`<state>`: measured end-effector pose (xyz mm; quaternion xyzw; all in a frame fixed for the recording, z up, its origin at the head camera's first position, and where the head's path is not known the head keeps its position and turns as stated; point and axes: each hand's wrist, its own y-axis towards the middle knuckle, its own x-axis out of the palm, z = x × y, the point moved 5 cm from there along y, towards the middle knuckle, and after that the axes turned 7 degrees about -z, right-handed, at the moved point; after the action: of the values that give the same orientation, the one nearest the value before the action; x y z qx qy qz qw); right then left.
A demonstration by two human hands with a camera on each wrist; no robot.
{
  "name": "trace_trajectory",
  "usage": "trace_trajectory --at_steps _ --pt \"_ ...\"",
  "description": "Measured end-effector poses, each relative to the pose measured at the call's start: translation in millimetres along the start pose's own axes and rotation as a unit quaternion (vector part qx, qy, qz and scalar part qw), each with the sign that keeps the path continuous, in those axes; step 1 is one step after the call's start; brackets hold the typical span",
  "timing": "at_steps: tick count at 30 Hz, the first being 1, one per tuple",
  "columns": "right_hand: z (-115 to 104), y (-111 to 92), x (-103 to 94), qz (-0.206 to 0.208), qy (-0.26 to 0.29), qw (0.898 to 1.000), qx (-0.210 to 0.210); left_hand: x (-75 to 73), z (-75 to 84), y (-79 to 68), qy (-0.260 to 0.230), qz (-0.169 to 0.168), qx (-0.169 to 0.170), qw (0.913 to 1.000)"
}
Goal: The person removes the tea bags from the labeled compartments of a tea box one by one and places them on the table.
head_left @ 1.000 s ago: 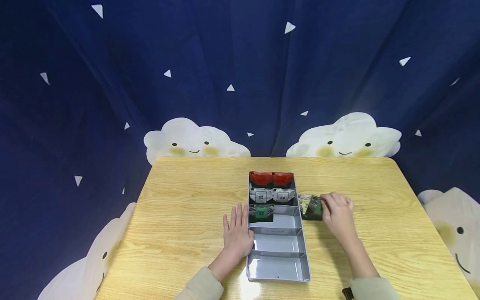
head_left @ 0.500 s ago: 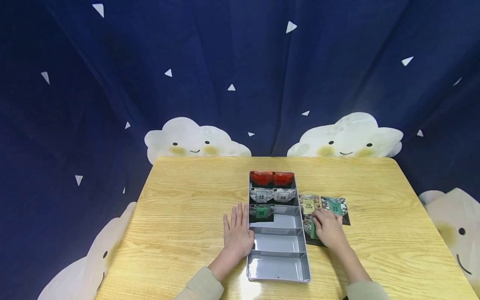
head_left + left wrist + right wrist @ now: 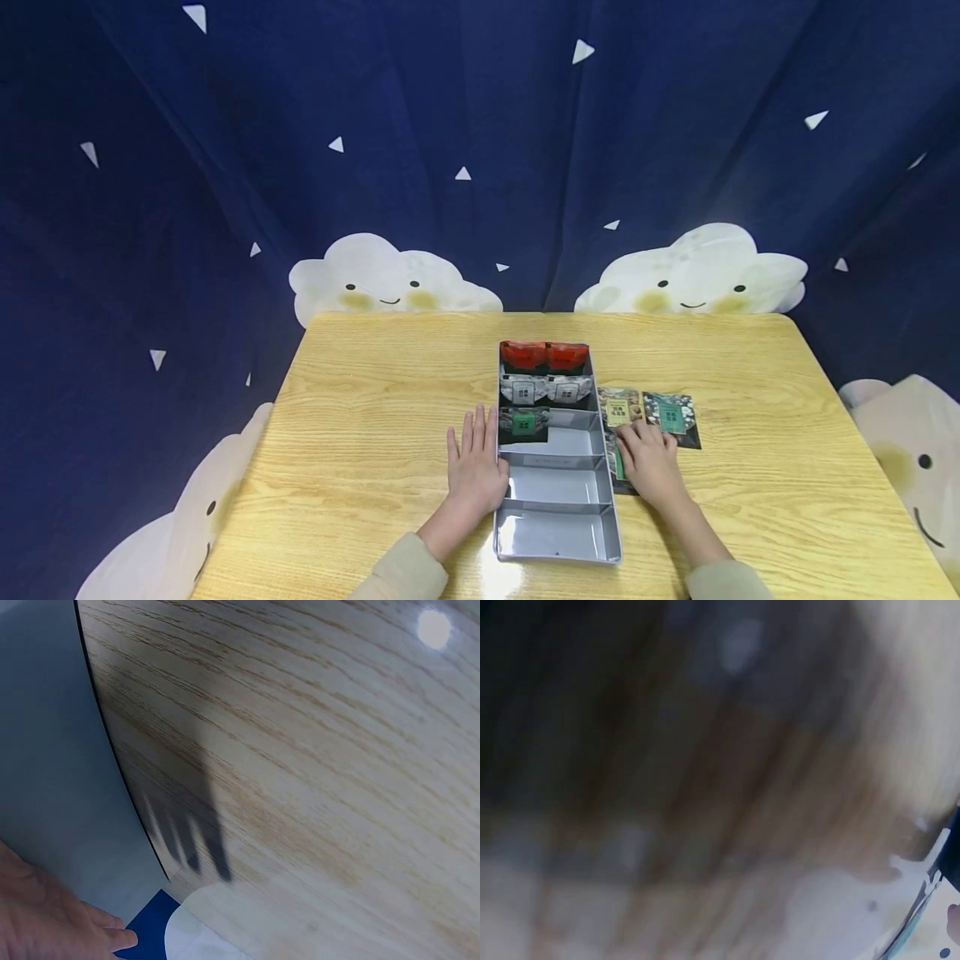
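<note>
A grey divided tray (image 3: 555, 533) lies lengthwise on the table. My left hand (image 3: 476, 475) rests along its left side with fingers straight and the thumb at the rim; the left wrist view shows part of this hand (image 3: 52, 922) at lower left. Just right of the tray, my right hand (image 3: 654, 467) has its fingers bent over a sachet with a green label (image 3: 619, 462), hiding much of it. Above it lie a yellow-labelled sachet (image 3: 619, 408) and a teal-labelled sachet (image 3: 671, 412). The right wrist view is mostly blurred.
In the tray's far compartments stand two red sachets (image 3: 525, 357), two white sachets (image 3: 522, 390) and one green-labelled sachet (image 3: 522, 423) on the left. The wooden table (image 3: 375, 400) is backed by a dark blue curtain (image 3: 420, 150) with cloud prints.
My right hand has come nearer and a little left with the green-labelled sachet, uncovering the teal-labelled one. Most of that move came before the last half second. My left hand has stayed still.
</note>
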<state>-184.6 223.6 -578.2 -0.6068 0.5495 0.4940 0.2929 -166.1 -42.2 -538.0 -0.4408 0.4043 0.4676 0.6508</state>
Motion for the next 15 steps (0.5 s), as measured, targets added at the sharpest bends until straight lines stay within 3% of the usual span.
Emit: trace_trajectory --at_steps 15 --pt "2.5 -8.2 10.0 0.005 -0.051 0.999 0.008 0.2 -0.2 0.5 -0.004 -0.002 0.000 1.0000"
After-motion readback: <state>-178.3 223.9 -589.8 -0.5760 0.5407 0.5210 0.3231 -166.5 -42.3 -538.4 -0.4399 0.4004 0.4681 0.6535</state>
